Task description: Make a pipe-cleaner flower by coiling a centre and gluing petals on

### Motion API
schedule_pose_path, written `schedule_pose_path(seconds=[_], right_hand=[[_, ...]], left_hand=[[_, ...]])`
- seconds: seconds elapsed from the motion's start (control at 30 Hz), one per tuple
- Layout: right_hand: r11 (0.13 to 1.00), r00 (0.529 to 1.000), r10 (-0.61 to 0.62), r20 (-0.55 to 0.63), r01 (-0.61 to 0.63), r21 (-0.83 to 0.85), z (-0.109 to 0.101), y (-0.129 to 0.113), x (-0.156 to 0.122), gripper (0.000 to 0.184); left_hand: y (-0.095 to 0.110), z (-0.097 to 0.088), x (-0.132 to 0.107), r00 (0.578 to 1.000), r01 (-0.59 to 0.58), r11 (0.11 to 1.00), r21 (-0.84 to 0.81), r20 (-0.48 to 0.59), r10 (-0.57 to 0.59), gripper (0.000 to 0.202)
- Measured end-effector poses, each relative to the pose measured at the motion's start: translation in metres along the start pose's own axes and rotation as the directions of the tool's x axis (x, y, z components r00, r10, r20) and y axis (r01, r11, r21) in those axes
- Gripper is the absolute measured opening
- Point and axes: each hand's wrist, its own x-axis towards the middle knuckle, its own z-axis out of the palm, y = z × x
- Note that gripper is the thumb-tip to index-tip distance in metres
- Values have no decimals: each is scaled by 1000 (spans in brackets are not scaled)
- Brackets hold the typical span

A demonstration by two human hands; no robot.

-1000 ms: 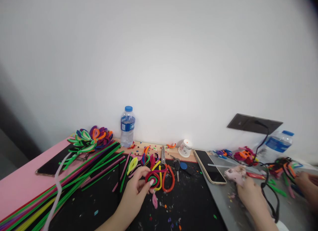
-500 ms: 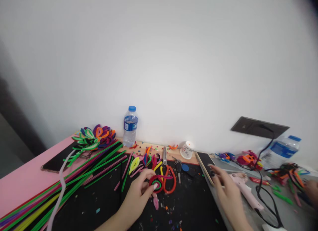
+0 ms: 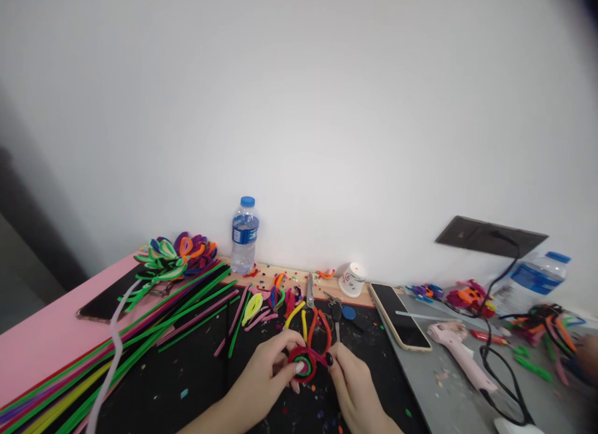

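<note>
Low in the middle of the head view, my left hand (image 3: 265, 377) pinches a flat round pipe cleaner coil (image 3: 306, 363) between thumb and fingers. The coil has a pink centre, a green ring and a dark red outer ring. From its right side a dark red end runs to my right hand (image 3: 357, 384), whose thumb and forefinger are closed on it. Just behind the coil lie orange-handled scissors (image 3: 310, 292), blades pointing to the wall. A yellow pipe cleaner piece (image 3: 293, 314) and a bunch of keys (image 3: 336, 309) are close by.
Long pipe cleaners (image 3: 140, 340) fill the left side by pipe cleaner flowers (image 3: 166, 259). A water bottle (image 3: 245, 238) and paper cup (image 3: 352, 279) stand along the wall. A phone (image 3: 400, 319), a corded pink glue gun (image 3: 462, 359) and another person's hand (image 3: 587, 353) are on the right.
My right hand has moved left from beside the phone and closed on the coil's dark red end. The coil has shifted slightly right and down in my left hand.
</note>
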Motion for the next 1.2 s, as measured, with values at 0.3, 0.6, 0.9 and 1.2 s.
schedule_pose_path(seconds=[0.3,0.6,0.9,1.2], right_hand=[[995,994,51,100,-59,85,1,0,1,27],[984,990,75,123,-93,149,3,1,1,27],[952,976,151,156,-186,245,7,5,2,30],[890,954,213,210,-278,362,8,1,5,39]], left_hand=[[-3,-1,4,1000,10,997,-77,-25,-12,12],[-9,-1,3,999,14,994,-112,-39,-18,16],[-9,-1,4,999,36,986,-163,-32,-42,18],[-8,-1,4,999,38,979,-199,-29,-45,20]])
